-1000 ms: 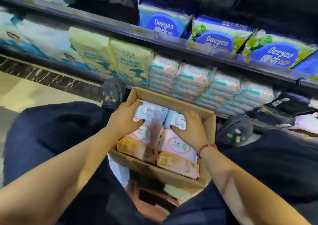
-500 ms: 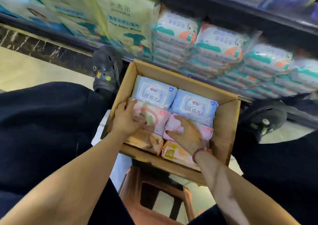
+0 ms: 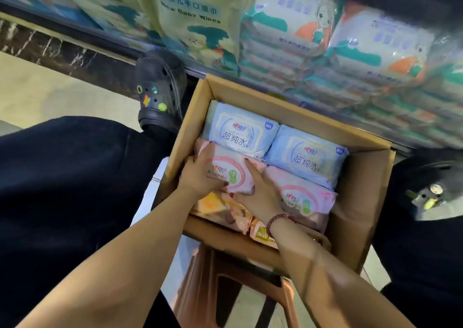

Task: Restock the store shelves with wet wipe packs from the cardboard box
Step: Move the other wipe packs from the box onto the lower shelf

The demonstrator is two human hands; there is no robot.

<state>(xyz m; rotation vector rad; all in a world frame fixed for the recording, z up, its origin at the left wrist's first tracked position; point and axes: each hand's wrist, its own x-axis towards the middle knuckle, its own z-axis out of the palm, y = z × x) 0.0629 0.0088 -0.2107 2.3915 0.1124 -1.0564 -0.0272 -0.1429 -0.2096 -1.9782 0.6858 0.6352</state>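
Note:
An open cardboard box (image 3: pixel 360 190) sits between my knees, holding wet wipe packs. Two blue packs (image 3: pixel 240 129) lie at its far end, pink ones in the middle and orange ones (image 3: pixel 220 210) nearest me. My left hand (image 3: pixel 198 174) grips the left side of the left pink pack (image 3: pixel 225 172). My right hand (image 3: pixel 258 192) grips the same pack's right side, its fingers pushed in between it and the second pink pack (image 3: pixel 303 197).
The box rests on a brown plastic stool (image 3: pixel 225 290). Just beyond it the bottom shelf (image 3: pixel 325 52) is packed with stacked teal-and-orange wipe packs and tall yellow baby-wipe bags (image 3: pixel 190 19). My black clogs (image 3: pixel 160 89) stand on either side of the box.
My hands came off the blue packs and moved toward me onto the pink ones. Both now clasp the left pink pack; the right hand shifted over from the right pink pack. The camera dipped closer.

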